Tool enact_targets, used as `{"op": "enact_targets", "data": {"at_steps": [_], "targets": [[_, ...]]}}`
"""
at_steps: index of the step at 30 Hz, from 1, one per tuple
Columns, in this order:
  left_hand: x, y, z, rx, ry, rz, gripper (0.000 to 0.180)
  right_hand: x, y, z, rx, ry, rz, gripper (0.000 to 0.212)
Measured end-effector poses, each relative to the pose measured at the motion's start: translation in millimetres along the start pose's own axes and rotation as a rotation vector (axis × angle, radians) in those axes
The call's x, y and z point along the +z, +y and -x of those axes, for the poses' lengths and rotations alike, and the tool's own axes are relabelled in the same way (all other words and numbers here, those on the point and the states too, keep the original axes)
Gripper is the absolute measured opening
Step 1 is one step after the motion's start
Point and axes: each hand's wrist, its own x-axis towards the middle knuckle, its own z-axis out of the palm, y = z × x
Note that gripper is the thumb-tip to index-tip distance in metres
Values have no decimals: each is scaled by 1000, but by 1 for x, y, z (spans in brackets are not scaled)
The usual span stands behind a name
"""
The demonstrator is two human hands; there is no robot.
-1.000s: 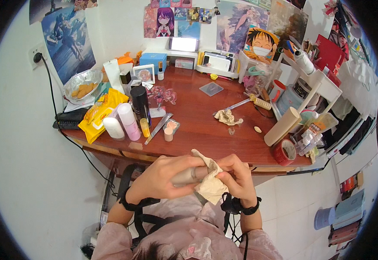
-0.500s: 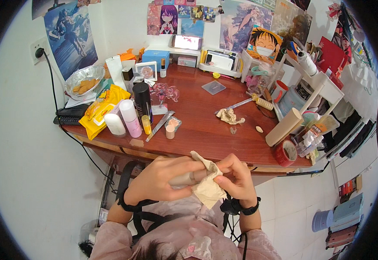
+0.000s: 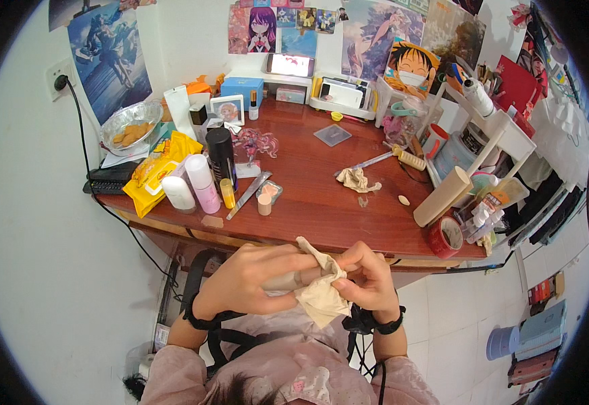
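Note:
In front of the desk edge, my left hand [image 3: 247,277] is closed around a pale bottle-like thing [image 3: 282,281], mostly hidden by the fingers. A beige tissue [image 3: 323,304] is folded over its narrower end. My right hand [image 3: 367,275] pinches the tissue there between thumb and fingers. Straight ahead on the desk [image 3: 301,182] lies a crumpled beige tissue [image 3: 355,179], beside a small pale oval piece [image 3: 403,200]. A small beige cap [image 3: 264,204] stands near the front edge, left of the middle.
At the left stand a yellow wipes pack [image 3: 159,175], a pink-and-white bottle [image 3: 203,185] and a tall black can [image 3: 221,158]. Toward the right are a beige cylinder [image 3: 443,197], a red tape roll [image 3: 445,236] and a white shelf [image 3: 504,145]. A lit phone [image 3: 290,65] leans at the back.
The tissue's hanging part has shifted slightly left and is bunched differently. My right fingers have moved a little at the wrapped end; my left hand keeps its hold.

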Motion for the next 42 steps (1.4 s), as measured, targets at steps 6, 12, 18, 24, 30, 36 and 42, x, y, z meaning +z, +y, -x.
{"op": "enact_targets", "data": {"at_steps": [6, 12, 18, 24, 30, 36, 42], "targets": [[1, 3, 0, -13, -9, -7, 46, 1, 2, -1, 0, 31, -66, 17], [2, 3, 0, -10, -22, -33, 47, 0, -1, 0, 25, 33, -30, 16], [1, 1, 1, -19, -25, -26, 49, 0, -1, -1, 13, 19, -49, 19], [5, -4, 4, 5, -22, -106, 53, 8, -1, -5, -82, 119, 216, 26], [10, -2, 2, -48, 12, -169, 55, 18, 3, -7, -175, 273, 498, 22], [16, -3, 6, -102, -65, -154, 54, 19, 12, -8, -315, 383, 650, 23], [15, 0, 5, -270, -122, 133, 59, 14, 12, -11, -506, 301, 549, 19]]}}
